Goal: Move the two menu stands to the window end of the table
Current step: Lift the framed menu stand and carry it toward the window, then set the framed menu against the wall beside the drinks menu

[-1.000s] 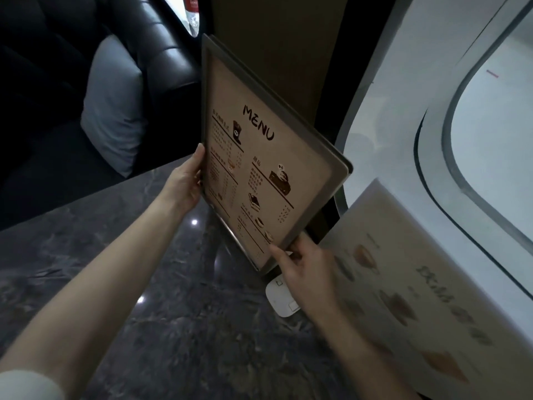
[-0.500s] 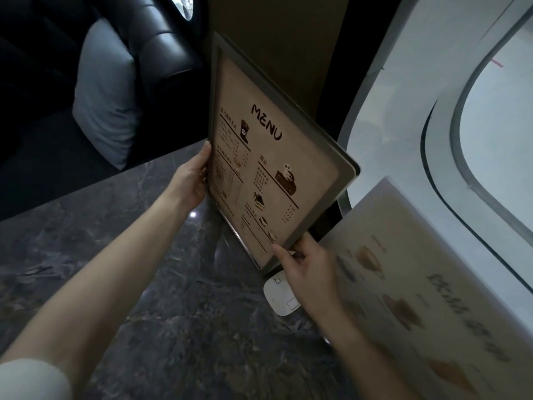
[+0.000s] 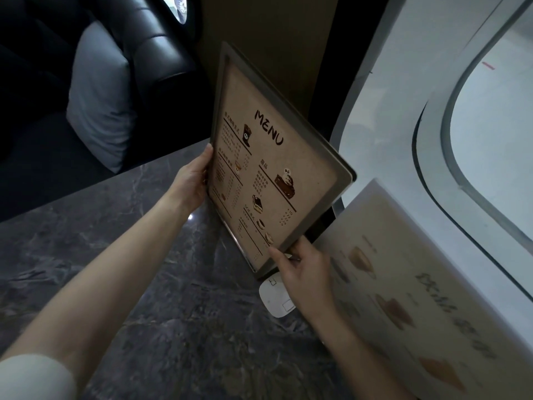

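Hands [image 3: 192,183] gripping menu stand [image 3: 271,168]

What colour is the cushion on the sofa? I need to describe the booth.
Light grey cushion, seen in the head view.

"MENU" reads in bold dark letters on the framed menu stand [image 3: 277,168] between the hands; its small print is illegible. The menu stand right of the right hand [image 3: 409,290] is blurred, unreadable.

You've got the framed MENU stand [image 3: 268,168] tilted, lower corner at the table's window end; second menu stand [image 3: 409,272], pale and blurred, leans just right of it, beside the window.
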